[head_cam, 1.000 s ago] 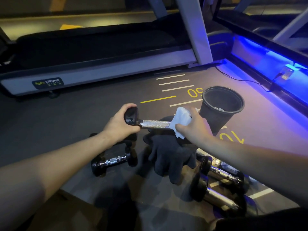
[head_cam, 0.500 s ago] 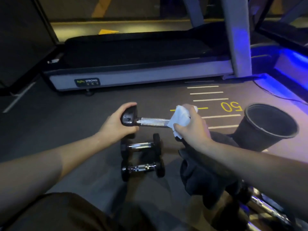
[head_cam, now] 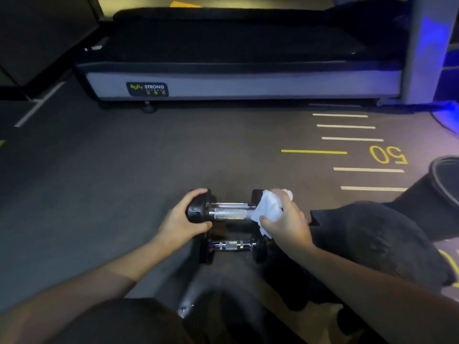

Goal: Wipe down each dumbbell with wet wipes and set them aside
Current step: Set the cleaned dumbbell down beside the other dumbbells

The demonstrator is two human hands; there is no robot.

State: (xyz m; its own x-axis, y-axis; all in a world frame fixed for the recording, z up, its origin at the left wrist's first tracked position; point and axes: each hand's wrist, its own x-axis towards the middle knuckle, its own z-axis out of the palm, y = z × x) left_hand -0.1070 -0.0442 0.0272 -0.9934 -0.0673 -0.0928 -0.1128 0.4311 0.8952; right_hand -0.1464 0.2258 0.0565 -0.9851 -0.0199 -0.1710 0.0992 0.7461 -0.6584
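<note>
Low over the dark gym floor (head_cam: 124,170), near the treadmill (head_cam: 236,78), I hold a dumbbell (head_cam: 231,213) level between both hands. My left hand (head_cam: 182,219) has its fingers curled around the black left end; my right hand (head_cam: 285,217) pinches a white wipe (head_cam: 269,207) against the right end, where handle meets weight. Two more dumbbells lie on the floor, one close behind the held one (head_cam: 255,197) and one just below it (head_cam: 232,245). By my reading the wiping is nearly through and setting down comes next: lower it beside the pair, steadily, and keep hold of the wipe. A bin (head_cam: 444,180) stands at the right edge.
</note>
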